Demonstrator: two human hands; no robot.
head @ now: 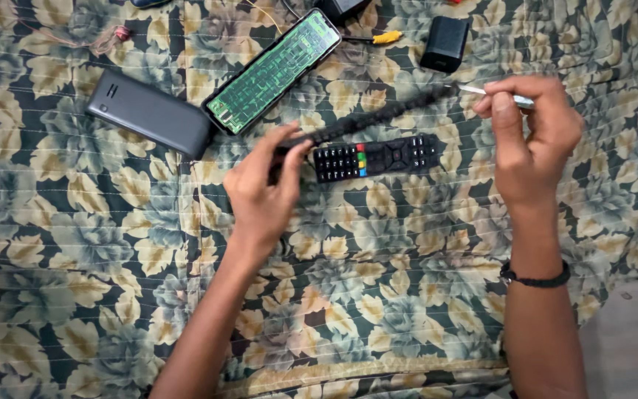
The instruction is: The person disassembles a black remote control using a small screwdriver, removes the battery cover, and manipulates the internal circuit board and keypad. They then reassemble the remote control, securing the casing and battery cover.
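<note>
Black strip: a long dark rubber keypad strip (378,118) is held up off the cloth, slanting from lower left to upper right, just above the remote's front panel.
Left hand: the left hand (263,196) pinches the strip's lower end, thumb and fingers closed on it.
Right hand: the right hand (533,137) is clamped on a thin pale tool (485,91), fingers together around it, its tip at the strip's upper end.
Front panel: a black remote face (376,157) with coloured buttons lies flat on the cloth, just beside the left fingertips.
Open shell: a long black remote casing (275,71) lies face up at the top and holds a green circuit board; nothing else shows inside it.
Back cover: a grey plastic cover (149,112) lies touching the casing's lower end.
Other things: a small black box (445,43) and a yellow-handled tool (382,37) sit near the top edge; whether the box holds anything cannot be told.
Surface: a quilted floral cloth (75,295) in green and cream lies under everything.
Doing it well: judging from the grip, the strip is floppy, so a light pinch and a steady tool tip would likely keep it from twisting or stretching.
</note>
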